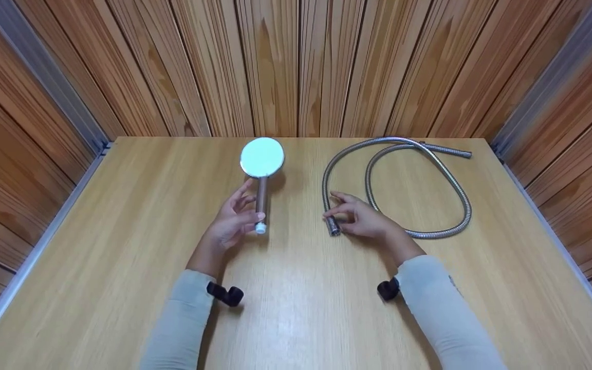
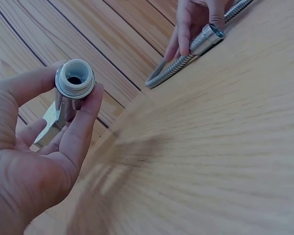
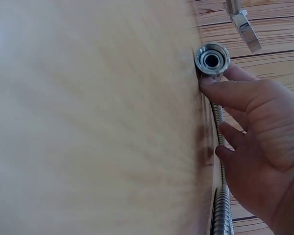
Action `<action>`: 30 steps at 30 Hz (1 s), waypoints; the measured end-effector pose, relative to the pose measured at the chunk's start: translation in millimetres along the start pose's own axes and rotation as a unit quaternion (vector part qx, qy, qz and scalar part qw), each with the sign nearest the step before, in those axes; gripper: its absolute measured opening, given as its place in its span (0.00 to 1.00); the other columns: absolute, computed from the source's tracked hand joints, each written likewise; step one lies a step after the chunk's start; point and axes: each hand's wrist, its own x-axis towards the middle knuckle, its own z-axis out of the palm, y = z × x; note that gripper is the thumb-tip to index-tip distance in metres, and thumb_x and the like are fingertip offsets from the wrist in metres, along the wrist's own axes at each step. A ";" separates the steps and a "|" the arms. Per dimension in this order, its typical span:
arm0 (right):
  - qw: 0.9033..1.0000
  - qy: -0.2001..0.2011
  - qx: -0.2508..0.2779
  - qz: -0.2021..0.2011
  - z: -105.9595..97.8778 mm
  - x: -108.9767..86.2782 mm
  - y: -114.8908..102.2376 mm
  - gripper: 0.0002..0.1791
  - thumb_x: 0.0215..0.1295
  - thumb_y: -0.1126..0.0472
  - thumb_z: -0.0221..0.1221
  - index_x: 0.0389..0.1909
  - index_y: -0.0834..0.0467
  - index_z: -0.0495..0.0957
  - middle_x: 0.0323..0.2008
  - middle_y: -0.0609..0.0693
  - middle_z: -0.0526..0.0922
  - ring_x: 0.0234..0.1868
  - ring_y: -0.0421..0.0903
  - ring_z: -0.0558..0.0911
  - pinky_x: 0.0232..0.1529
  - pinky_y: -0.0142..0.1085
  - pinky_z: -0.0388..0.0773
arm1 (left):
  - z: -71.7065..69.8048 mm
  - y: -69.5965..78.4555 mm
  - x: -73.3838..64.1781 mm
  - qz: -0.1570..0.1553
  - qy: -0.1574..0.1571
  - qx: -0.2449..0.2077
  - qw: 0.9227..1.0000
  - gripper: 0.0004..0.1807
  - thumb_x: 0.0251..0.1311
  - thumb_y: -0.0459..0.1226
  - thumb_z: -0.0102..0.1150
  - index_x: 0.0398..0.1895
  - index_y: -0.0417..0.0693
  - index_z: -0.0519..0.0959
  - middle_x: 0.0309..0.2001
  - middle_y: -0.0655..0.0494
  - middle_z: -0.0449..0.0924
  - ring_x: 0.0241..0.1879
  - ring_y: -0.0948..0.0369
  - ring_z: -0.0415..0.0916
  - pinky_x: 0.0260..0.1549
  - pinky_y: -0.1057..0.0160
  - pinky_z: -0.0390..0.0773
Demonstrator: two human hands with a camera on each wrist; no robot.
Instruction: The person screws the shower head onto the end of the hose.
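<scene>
Simultaneously, left hand (image 1: 232,223) pinches hand shower (image 1: 262,158), threaded end (image 1: 260,229) just beyond fingertips (image 2: 93,95); right hand (image 1: 362,218) pinches shower hose (image 1: 467,208) by connector (image 1: 333,226), loop (image 1: 393,139) near far edge of desk (image 1: 296,308).

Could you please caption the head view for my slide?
Left hand holds a shower head; right hand, a metal hose.

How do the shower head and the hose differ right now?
Shape: the shower head is a round disc on a straight handle; the hose is long, ribbed and looped.
Support: the shower head is raised in the left hand; most of the hose lies on the table, its near end in the right hand.
Connection: the shower head's is white and threaded; the hose's is metallic.
Shared: each is held near an open end.
</scene>
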 end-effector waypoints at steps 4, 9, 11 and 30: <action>1.000 -0.004 0.006 -0.002 3.3 3.8 0.2 0.18 0.59 0.75 0.62 0.48 0.55 0.84 0.75 0.61 0.50 0.75 0.62 0.47 0.73 0.55 0.42 | -1.1 2.9 -2.5 0.009 -0.002 -0.005 1.000 0.51 0.56 0.21 0.62 0.78 0.59 0.49 0.65 0.45 0.57 0.48 0.53 0.72 0.38 0.60 0.84; 1.000 0.001 0.009 0.004 7.5 8.0 -0.5 0.15 0.57 0.73 0.65 0.42 0.53 0.85 0.74 0.59 0.53 0.74 0.60 0.49 0.73 0.54 0.42 | -1.3 6.4 -5.5 0.017 0.006 -0.004 1.000 0.51 0.55 0.22 0.63 0.78 0.60 0.50 0.64 0.46 0.57 0.47 0.54 0.73 0.37 0.62 0.83; 1.000 0.002 0.009 0.002 9.0 9.1 -1.5 0.13 0.57 0.73 0.65 0.40 0.54 0.85 0.73 0.59 0.55 0.74 0.60 0.51 0.73 0.53 0.44 | -1.1 7.3 -6.4 0.016 0.010 -0.008 1.000 0.51 0.55 0.22 0.63 0.77 0.62 0.51 0.64 0.46 0.57 0.47 0.54 0.73 0.37 0.62 0.83; 0.988 0.052 0.141 0.028 7.6 3.5 -39.2 0.17 0.64 0.59 0.65 0.53 0.57 0.82 0.60 0.52 0.78 0.67 0.46 0.68 0.73 0.55 0.43 | 12.0 5.1 -7.0 0.019 -0.007 -0.050 0.999 0.53 0.51 0.18 0.61 0.78 0.57 0.51 0.72 0.47 0.49 0.67 0.39 0.56 0.42 0.60 0.82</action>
